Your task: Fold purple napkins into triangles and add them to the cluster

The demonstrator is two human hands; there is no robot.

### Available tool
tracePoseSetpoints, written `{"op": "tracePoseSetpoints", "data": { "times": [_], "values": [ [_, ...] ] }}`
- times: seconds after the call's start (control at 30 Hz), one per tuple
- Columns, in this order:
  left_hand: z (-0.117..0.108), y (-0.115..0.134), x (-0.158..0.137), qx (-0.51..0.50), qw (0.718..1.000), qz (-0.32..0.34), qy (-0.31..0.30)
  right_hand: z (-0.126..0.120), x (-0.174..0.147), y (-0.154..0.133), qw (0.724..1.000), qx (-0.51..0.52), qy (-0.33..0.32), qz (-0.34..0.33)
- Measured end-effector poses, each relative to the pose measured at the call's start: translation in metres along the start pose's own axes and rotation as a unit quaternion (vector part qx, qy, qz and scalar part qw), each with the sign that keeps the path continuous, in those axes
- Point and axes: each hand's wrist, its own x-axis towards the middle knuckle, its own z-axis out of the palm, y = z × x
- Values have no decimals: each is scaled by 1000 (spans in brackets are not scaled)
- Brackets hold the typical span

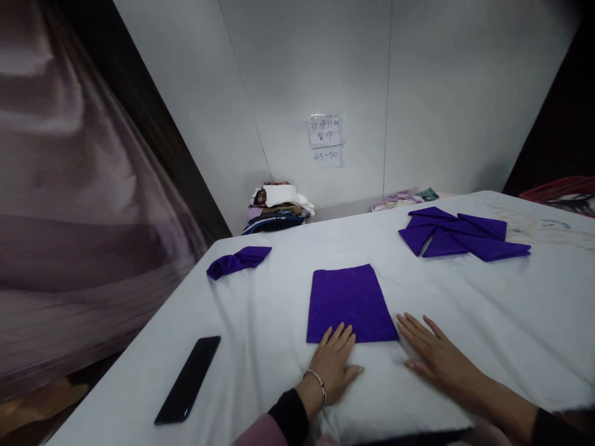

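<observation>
Cloth (351,303), purple and folded into a flat four-sided piece, lies in front of you on the white cover (260,365) of the bench; your left hand (332,368) rests palm down, its fingers lying over the near edge of the cloth toward the left, the thumb held apart on the white cover; neither of your hands grips anything. Your right hand (432,356) is flat and unfolded as well, just beside the cloth's near right corner, fingers close together and thumb apart; whether its fingertips brush the cloth's edge, you cannot tell from this view.

You wear a bracelet (321,385) on the left wrist, above a black cuff (290,415); a black phone-like slab (188,381) lies well to the left of that hand; beyond it, near the far left edge, is a small purple bundle (238,261), twisted and narrow. Folded purple pieces (458,235) overlap in a pile at the far right; past the bench, stacked fabrics (279,207) sit against the pale wall (320,56), with handwritten paper sheets (325,139) stuck above; a draped curtain (93,186) hangs at your left.
</observation>
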Motion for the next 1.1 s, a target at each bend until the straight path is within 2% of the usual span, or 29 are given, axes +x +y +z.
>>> {"op": "tracePoseSetpoints", "data": {
  "times": [0.07, 0.17, 0.27, 0.4, 0.5, 0.6, 0.73, 0.93, 1.03, 1.1],
  "values": [
    [0, 0, 0, -4, 1000, 4, 1, -1, 18, -21, 1000, 12, 2, -25],
    [0, 0, 0, -5, 1000, 5, 4, 4, 47, -59, 994, 66, -33, -80],
    [1, 0, 0, 2, 1000, 2, 3, 13, 58, -75, 986, 111, -81, -93],
    [3, -1, -1, 11, 1000, 4, 5, 16, 38, -50, 985, 119, -103, -76],
    [4, 0, 2, 20, 1000, 0, 12, 8, 17, -25, 989, 104, -97, -49],
    [1, 3, 10, 40, 999, -18, 23, -1, 5, -14, 991, 92, -90, -24],
    [-8, 8, 22, 94, 995, -21, 33, 1, 6, -17, 997, 68, -42, -16],
    [-16, 10, 39, 175, 984, -18, 15, 19, 32, -30, 998, 12, 55, -41],
    [-27, 13, 51, 185, 982, -32, 11, 11, 45, -30, 995, 20, 92, -30],
    [-45, 17, 58, 173, 983, -37, 38, -4, 49, -26, 988, 58, 140, -8]
  ]
}}
